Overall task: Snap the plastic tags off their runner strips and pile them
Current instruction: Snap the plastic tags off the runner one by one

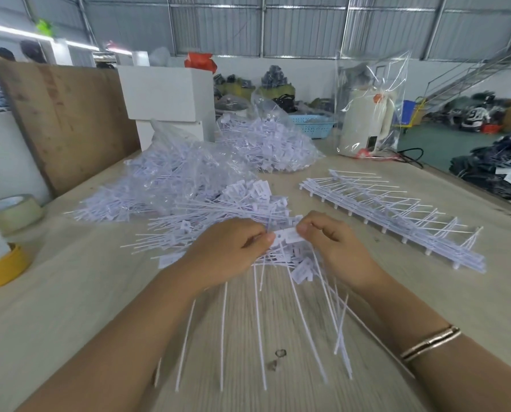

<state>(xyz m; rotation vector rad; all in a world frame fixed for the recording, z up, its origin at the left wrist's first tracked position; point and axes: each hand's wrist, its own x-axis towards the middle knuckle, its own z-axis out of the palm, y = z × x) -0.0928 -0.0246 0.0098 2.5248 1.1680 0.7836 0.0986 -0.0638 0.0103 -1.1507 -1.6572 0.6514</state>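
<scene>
Pinching one white tag (288, 235) between my left hand (230, 251) and right hand (331, 248); loose pile (218, 233) beneath; runner strips (397, 215) lay right.

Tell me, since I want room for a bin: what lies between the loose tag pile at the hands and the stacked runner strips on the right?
Bare pale wood-grain tabletop, seen in the head view.

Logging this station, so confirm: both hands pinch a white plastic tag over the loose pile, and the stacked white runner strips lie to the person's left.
One error. The head view shows the stacked white runner strips on the person's right. Left hand and right hand do pinch the white plastic tag over the loose pile.
</scene>
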